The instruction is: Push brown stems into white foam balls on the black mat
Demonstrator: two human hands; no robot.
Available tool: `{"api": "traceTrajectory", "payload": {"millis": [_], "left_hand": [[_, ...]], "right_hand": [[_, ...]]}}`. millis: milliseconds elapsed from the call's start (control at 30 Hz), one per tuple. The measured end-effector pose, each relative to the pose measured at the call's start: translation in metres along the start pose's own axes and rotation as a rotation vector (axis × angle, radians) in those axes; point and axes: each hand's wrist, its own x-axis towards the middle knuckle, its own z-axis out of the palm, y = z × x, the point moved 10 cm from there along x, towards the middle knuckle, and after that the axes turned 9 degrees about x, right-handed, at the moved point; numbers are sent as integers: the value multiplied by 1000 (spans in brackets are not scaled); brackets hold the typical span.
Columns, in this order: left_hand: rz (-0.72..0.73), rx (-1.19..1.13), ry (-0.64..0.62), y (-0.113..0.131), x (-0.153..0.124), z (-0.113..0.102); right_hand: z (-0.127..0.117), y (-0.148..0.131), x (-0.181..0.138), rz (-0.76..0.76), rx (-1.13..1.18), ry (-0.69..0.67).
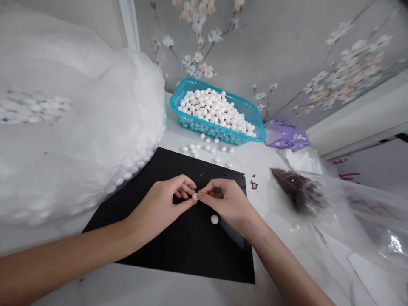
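Note:
Over the black mat (178, 242), a small white ball (194, 196) sits between the fingertips of both hands. My left hand (162, 204) has its thumb and index finger at the ball's left side, the other fingers curled. From the right, my right hand (228, 199) pinches at the same ball with thumb and index finger; whatever else is in that pinch is hidden. Another white ball (214, 219) lies on the mat just below my right hand.
A blue basket (216, 131) heaped with white balls stands behind the mat, with several loose balls (208, 148) before it. A huge bag of white balls (95, 110) bulges at left. Right are a purple tissue pack (287, 135), a bag of brown pieces (299, 191) and brown scraps (254, 184).

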Motion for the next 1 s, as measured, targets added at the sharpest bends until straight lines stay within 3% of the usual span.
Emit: {"api": "traceTrajectory", "payload": {"millis": [100,233,333,467,533,667,767,900,1000], "left_hand": [[2,7,-3,0,0,0],[43,65,6,4,0,0],[79,164,19,10,0,-1],[122,328,69,18,-1,-5],[165,411,86,22,-1,-5],[285,527,149,31,-3,-8],[465,609,224,51,-11,-7],[750,734,253,81,-33,11],[848,771,276,92,-42,20]], "right_hand": [[-11,-11,-6,-11,-9,9],[-64,-24,-33,-76,68,207],[-93,-8,-56,-104,9,296],[-108,19,-73,-189,-112,399],[-106,18,-77,-284,-219,420],[-87,3,-76,-392,-389,311],[-79,-7,-77,-416,-417,322],[-70,-6,-75,-393,-466,373],[-64,-4,-71,-390,-495,380]]}}
